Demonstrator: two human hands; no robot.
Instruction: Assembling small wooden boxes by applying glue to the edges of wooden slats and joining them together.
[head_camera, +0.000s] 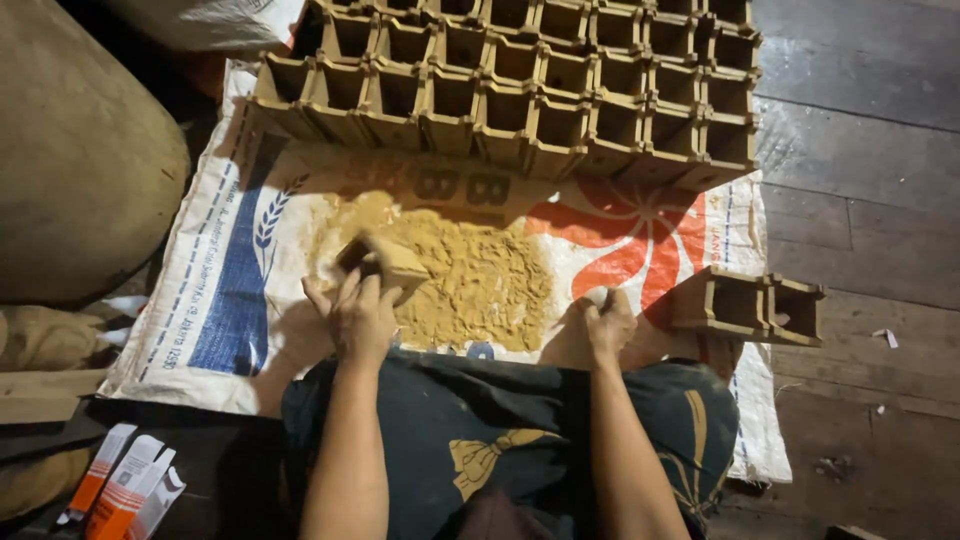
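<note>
Her left hand (362, 315) grips a small brown box (383, 262), tilted over the yellowish powder (470, 275) heaped on the woven sack (235, 300). The right hand (608, 322) (curled into a loose fist) rests at the pile's edge, with rows of open boxes (520, 85) stacked beyond.

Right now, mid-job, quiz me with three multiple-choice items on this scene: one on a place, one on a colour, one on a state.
1. Where does the yellowish powder pile lie?
A. On the woven sack
B. On the bare floorboards
C. Inside a cardboard cell

2. What colour is the flower print on the sack?
A. Green
B. Orange-red
C. Purple

3. What is the left hand doing?
A. Lying flat and empty
B. Gripping a small cardboard box
C. Gripping a spoon

Answers: 1 A, the pile rests mid-sack. 2 B, its petals are orange-red. 3 B, the fingers wrap the box over the powder.
</note>
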